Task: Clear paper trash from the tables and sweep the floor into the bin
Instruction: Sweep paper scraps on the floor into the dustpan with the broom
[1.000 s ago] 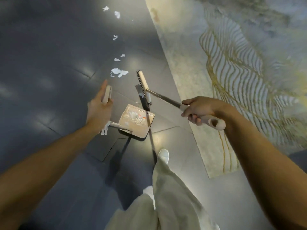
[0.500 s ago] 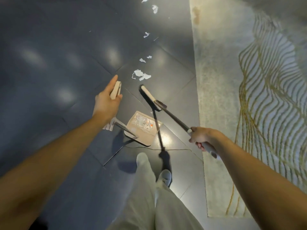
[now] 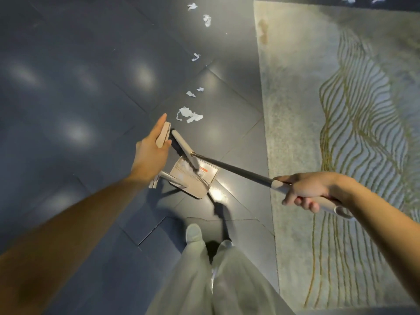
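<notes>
The broom head (image 3: 184,149) has moved back from the paper scraps (image 3: 189,114) and now lies over the dustpan (image 3: 200,181), beside the left hand (image 3: 150,153). That hand clasps the dustpan handle (image 3: 163,138), forefinger straight. The right hand (image 3: 305,189) curls round the broom handle (image 3: 238,172). The scraps lie ahead on glossy dark floor tiles (image 3: 91,92), and a patterned rug (image 3: 295,110) borders the tiles on the right.
</notes>
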Motion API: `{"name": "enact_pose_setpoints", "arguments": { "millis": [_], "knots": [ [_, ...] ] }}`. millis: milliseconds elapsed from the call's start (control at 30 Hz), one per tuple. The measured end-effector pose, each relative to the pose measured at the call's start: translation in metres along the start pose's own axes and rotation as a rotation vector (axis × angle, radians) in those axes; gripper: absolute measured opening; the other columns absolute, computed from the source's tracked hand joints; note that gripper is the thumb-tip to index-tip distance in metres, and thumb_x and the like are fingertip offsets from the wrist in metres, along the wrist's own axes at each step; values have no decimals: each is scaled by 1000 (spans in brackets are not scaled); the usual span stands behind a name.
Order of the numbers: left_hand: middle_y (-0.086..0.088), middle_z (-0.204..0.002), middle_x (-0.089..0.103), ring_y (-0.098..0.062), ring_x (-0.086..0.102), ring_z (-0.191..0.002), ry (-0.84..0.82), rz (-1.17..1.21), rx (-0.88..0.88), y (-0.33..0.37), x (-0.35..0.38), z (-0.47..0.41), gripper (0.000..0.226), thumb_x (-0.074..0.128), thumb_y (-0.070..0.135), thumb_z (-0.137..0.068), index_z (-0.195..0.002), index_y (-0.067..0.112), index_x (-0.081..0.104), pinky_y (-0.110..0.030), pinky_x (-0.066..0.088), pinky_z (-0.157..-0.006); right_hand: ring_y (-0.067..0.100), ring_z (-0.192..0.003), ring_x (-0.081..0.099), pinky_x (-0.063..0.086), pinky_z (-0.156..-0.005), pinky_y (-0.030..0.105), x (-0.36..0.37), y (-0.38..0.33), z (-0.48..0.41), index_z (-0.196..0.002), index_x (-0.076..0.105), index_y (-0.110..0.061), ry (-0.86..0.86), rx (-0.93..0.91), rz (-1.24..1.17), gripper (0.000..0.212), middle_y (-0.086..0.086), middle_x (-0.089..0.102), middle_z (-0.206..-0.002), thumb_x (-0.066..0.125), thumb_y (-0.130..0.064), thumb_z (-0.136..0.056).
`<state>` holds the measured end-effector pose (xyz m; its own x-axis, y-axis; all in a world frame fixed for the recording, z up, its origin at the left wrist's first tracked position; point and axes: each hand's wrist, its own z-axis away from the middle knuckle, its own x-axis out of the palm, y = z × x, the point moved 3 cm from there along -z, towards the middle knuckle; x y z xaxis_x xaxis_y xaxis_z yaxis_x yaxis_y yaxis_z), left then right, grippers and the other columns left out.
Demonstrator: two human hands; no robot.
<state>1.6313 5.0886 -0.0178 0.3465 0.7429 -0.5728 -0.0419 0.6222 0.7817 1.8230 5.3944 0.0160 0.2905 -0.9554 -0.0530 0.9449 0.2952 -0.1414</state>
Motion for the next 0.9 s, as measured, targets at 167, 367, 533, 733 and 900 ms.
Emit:
{"name": "enact_pose_setpoints", "arguments": {
  "millis": [167,367,533,733,900],
  "knots": [
    [4,-136,52,-32,58,-109,72,26,-17,10,-17,-48,66,52,18,-94,-130,65,24,-48,47,-98,8,-35,31,30,-33,16,-36,-74,-11,-117,47,-34,76,-84,-27,44,-1,39,-46,56,1,-91],
    [18,-122,54,-17,58,-71,155,19,-12,19,-27,-118,65,53,19,-93,-128,68,28,-34,55,-72,9,-30,28,27,-32,13,-110,-182,-51,-117,51,-16,208,-206,-15,32,1,35,-43,54,3,-92],
    [14,-126,55,-14,62,-94,215,-183,-52,26,-26,-185,47,51,18,-95,-138,37,46,-20,47,-77,12,-27,31,29,-33,14,-184,-290,-77,-104,52,-5,331,-292,183,19,5,38,-37,54,7,-90],
    [23,-139,44,9,54,-87,287,-144,-173,46,-29,-234,47,52,18,-97,-141,34,44,6,29,-63,19,-48,38,35,-50,24,-243,-383,-115,-80,54,-1,364,-300,409,13,12,43,-56,55,2,-92],
    [27,-128,50,2,55,-103,337,-7,-207,56,-30,-252,48,55,18,-96,-140,35,45,0,38,-72,22,-50,39,32,-51,28,-248,-400,-138,-120,56,1,282,-275,518,29,12,44,-56,53,-19,-98]
  ]
}}
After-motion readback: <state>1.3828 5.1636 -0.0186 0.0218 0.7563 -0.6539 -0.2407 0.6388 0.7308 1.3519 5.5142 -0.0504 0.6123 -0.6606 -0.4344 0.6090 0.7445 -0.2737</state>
